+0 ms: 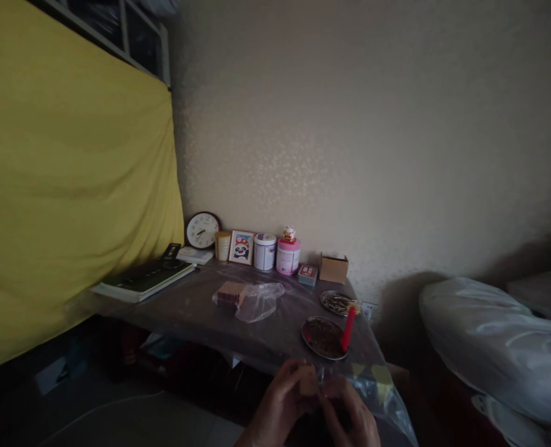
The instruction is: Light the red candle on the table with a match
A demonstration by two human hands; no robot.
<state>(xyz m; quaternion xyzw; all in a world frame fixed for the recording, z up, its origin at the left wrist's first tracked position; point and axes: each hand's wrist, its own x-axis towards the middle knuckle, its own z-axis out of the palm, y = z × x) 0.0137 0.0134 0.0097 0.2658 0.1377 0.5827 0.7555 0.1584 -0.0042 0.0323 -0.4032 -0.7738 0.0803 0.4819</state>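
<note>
My left hand [282, 397] grips a small tan box [308, 380] that looks like a matchbox, just off the table's front edge. Close by its right side is my right hand [350, 410], thumb and fingers pinched together; whatever they hold is too small and dim to make out. Beyond the hands lies a round metal plate [319, 338] of dark brown bits, with a red upright object [349, 329] at its right rim. A second plate [334, 295] behind it carries thin pale sticks. A block of small boxes [229, 293] sits partly in a clear plastic bag [259, 302].
Clear plastic covers the table [177, 316]. Along the wall stand a clock [203, 230], a framed panda picture [241, 248], two tins [265, 252], a card box [308, 274] and an open carton [334, 269]. A large book [149, 279] lies left; white bags [484, 341] bulge at right.
</note>
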